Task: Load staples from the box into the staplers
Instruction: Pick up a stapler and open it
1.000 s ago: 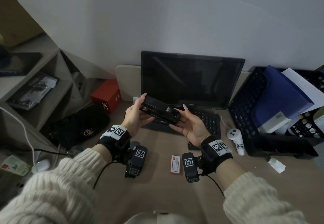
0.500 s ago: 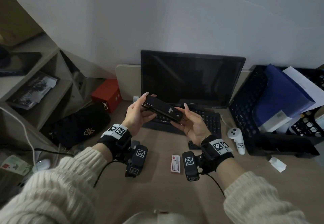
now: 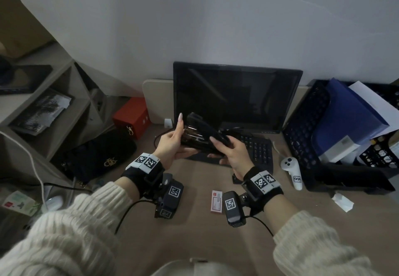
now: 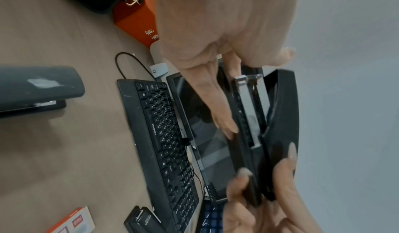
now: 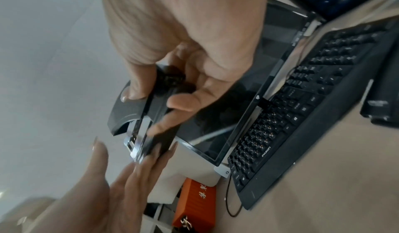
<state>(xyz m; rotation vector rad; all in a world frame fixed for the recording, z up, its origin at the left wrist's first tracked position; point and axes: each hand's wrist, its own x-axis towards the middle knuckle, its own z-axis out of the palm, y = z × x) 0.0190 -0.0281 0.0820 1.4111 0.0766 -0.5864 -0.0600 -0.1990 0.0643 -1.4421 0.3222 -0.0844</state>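
Above the keyboard I hold a black stapler point(image 3: 203, 133) with both hands. Its top cover point(image 4: 280, 117) is hinged up and the metal magazine point(image 4: 246, 103) shows beneath. My left hand point(image 3: 172, 144) holds the front end between thumb and fingers, index finger raised. My right hand point(image 3: 233, 157) grips the rear, thumb on the cover point(image 5: 129, 115). A small red-and-white staple box point(image 3: 217, 201) lies on the desk between my wrists. A second dark stapler point(image 4: 36, 86) sits closed on the desk, at the right edge of the right wrist view point(image 5: 380, 107).
A black keyboard point(image 3: 254, 148) and dark monitor point(image 3: 233, 96) stand right behind the hands. To the right are a white controller point(image 3: 292, 172) and a black mesh tray point(image 3: 302, 135) with folders. To the left are a red box point(image 3: 131, 116), a black bag point(image 3: 97, 152) and shelves.
The stapler's top cover has swung up, baring the magazine. My left index finger has lifted off it. Both hands stay on the stapler.
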